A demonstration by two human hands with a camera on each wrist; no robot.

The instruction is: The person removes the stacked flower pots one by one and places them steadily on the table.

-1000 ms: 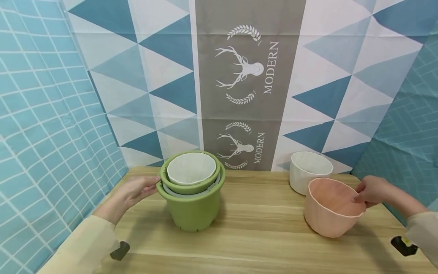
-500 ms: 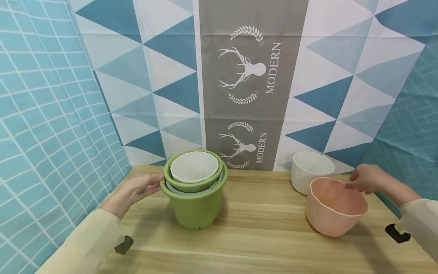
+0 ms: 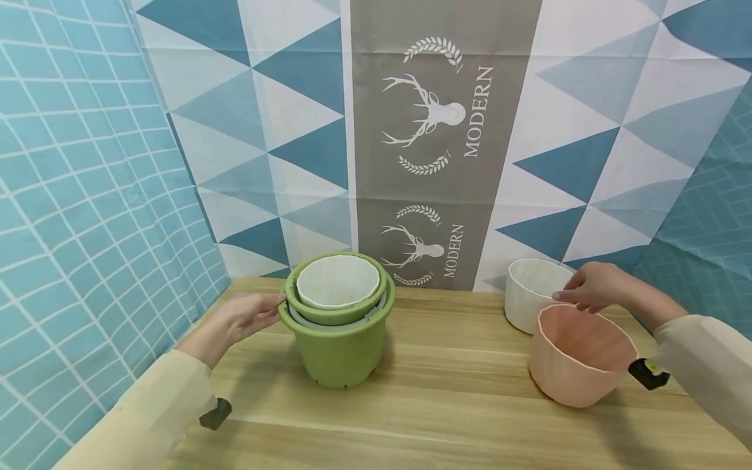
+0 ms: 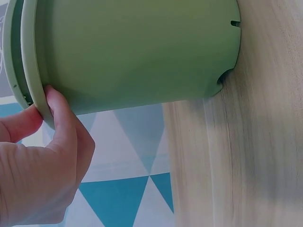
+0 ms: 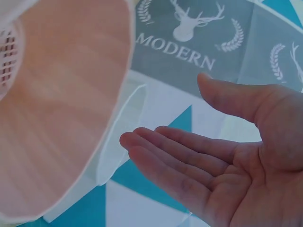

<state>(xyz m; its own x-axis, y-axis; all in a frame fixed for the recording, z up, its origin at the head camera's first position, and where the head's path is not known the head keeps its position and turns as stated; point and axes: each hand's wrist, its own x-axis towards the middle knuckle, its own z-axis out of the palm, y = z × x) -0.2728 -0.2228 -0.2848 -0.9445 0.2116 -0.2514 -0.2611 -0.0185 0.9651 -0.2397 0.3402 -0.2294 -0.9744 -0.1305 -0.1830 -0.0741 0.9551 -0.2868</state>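
On the left of the head view stands a nested stack of flower pots. Its outermost is a large green flower pot [image 3: 341, 356], with a grey rim, a smaller green pot [image 3: 336, 318] and a white pot [image 3: 337, 281] inside. My left hand [image 3: 239, 320] pinches the large pot's rim between thumb and fingers, as the left wrist view confirms. At the right, a pink flower pot [image 3: 566, 375] stands in front of another white pot [image 3: 523, 301]. My right hand [image 3: 605, 287] hovers over the pink pot's back rim beside that white pot, fingers extended and holding nothing [image 5: 213, 161].
The pots stand on a wood-grain table [image 3: 446, 391]. Patterned cloth [image 3: 435, 143] rises behind it, and a blue tiled-pattern cloth [image 3: 88, 196] closes the left side. Bare wood lies between the two groups of pots.
My right hand has let go of the pink pot's rim and moved left and back toward the white pot. My left hand still pinches the green pot's rim.
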